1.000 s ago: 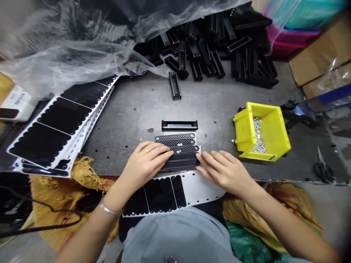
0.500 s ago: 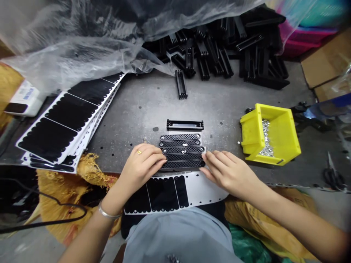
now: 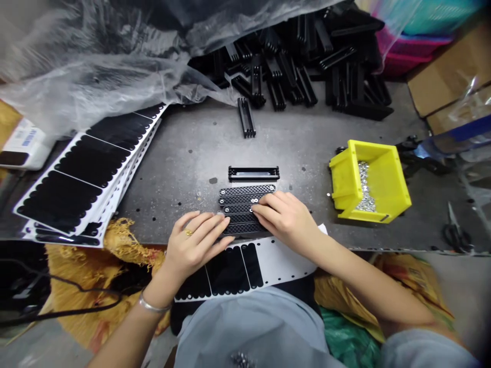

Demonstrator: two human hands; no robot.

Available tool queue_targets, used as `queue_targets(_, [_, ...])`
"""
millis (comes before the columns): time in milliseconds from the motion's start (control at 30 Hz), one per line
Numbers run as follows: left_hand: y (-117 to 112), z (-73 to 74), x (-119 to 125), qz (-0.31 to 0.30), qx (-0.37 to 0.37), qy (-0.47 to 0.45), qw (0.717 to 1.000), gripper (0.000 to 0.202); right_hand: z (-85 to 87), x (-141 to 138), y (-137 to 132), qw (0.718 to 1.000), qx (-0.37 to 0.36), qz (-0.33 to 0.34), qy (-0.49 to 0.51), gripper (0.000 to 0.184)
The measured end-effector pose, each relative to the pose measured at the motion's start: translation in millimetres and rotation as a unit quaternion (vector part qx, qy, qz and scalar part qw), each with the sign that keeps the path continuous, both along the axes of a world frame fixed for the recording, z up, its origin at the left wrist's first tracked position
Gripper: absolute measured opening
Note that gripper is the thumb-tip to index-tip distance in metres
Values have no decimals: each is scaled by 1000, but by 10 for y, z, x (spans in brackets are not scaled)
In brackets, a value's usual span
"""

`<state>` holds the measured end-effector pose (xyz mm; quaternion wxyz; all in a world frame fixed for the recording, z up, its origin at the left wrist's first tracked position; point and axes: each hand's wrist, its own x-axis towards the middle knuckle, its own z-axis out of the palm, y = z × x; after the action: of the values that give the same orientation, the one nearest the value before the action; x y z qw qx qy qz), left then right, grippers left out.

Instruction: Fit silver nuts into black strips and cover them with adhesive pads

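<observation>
Grey metal worktop (image 3: 180,153) under black latticed strips (image 3: 245,204), right hand (image 3: 284,217) flat on them, left hand (image 3: 194,250) apart at their end.

Thin silver bangle (image 3: 154,306) on L wrist (image 3: 161,289), gold ring (image 3: 188,233) on L hand (image 3: 194,245), pale grey-blue top (image 3: 249,327) w/ grey sleeve (image 3: 422,350) at R arm (image 3: 364,281).

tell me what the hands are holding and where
No firm grip shows: the right hand lies on top of the black mesh strips, and the left hand touches their left ends.
</observation>
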<state>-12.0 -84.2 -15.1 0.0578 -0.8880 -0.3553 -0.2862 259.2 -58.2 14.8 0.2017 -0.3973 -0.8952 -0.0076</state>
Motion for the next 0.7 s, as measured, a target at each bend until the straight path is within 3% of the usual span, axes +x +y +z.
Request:
queue_targets(100, [-66,59,81,25,-3,5,1000,34,-4,100,-71,1000,-2,-17,20,17])
queue_targets(233, [-180,158,245,101,-39,26,994,30,5,317,-360,999,39,-32,-1,9])
queue_targets(300, [-197,194,287,110,-50,38,992,26,-12,357,-496,997,65,-24,-29,12])
queue_targets(400, [-142,225,257,97,-50,48,993,23,-27,352,-608,993,98,-11,-70,19])
queue_targets(500, [-20,242,152,45,-14,65,997,24,25,371,-588,986,112,17,-120,19])
queue_targets(600, [89,248,64,-24,18,77,997,24,116,473,-460,976,111,93,-164,27])
queue_targets(700, [102,239,62,-21,8,68,997,24,173,585,-309,962,102,180,-178,30])
